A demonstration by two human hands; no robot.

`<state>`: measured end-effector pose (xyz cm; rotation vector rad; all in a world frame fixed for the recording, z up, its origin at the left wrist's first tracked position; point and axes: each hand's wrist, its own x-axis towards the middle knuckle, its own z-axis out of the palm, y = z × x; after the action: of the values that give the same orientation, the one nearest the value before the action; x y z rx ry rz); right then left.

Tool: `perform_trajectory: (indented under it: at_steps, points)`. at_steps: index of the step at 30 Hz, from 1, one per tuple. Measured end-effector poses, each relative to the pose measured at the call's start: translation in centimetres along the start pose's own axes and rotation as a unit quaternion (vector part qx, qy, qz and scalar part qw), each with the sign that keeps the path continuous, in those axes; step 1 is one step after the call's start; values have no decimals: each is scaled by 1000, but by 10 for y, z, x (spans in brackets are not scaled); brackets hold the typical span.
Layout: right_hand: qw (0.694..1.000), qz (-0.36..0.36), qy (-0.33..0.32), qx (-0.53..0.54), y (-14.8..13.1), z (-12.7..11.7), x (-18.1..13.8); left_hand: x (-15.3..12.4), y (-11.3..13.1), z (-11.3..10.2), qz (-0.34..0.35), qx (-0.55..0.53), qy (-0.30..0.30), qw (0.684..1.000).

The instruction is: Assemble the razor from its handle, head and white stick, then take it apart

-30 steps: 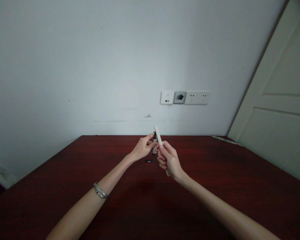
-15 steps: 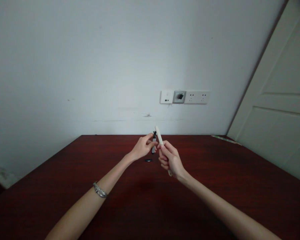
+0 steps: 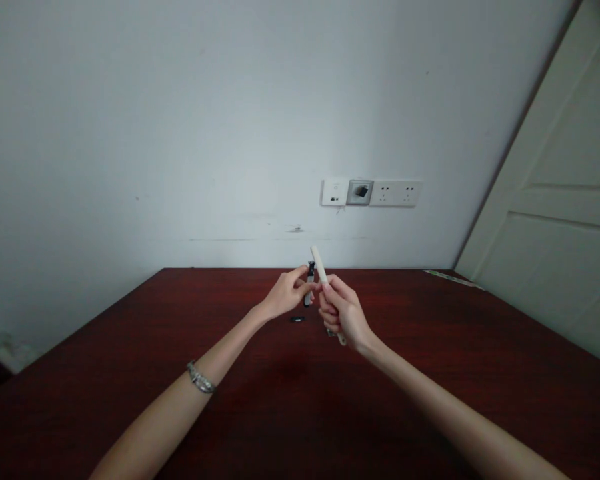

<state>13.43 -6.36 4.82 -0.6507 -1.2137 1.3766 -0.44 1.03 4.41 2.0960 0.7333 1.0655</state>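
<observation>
My left hand (image 3: 287, 294) pinches a slim black-and-grey tool (image 3: 309, 283) upright between thumb and fingers. The tool has a short, wider black top; its exact kind is too small to tell. Beside it, my right hand (image 3: 347, 312) is closed around a flat white stick (image 3: 319, 264) with a hole at its lower end. The stick leans up and to the left, its upper end close to the tool's top; whether they touch I cannot tell. Below my left hand, a small black piece (image 3: 297, 319) with a pale mark lies on the table.
The dark red wooden table (image 3: 260, 413) runs up to a white wall (image 3: 230, 133). Sockets and a switch plate (image 3: 360, 193) sit on the wall. At the far right edge lies a thin pale strip (image 3: 453, 278), near a white panelled door (image 3: 555, 233). Something small shows under my right hand (image 3: 331, 333).
My right hand and the white stick have shifted slightly up and to the right. A small edge now shows beneath that hand. The left hand's grip looks the same.
</observation>
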Motion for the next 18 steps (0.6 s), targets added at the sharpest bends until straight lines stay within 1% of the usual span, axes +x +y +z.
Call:
perform_trajectory:
  at_steps: [3,6,13,15,18]
  points:
    - [1000,27,-3,-10,5,-3,-5,0,-1,1,-2,0,-8,1000]
    - [999,38,-2,-12,7,-4,-11,1,-2,1,-9,-16,-11,1000]
    - [1000,21,0,-13,-4,4,-6,1,-1,-2,-10,-25,7,1000]
    - [1000,24,5,-13,0,5,-6,1,0,-2,-10,-18,11,1000]
    - [999,35,11,-13,12,6,-11,2,1,-3,-22,-26,4,999]
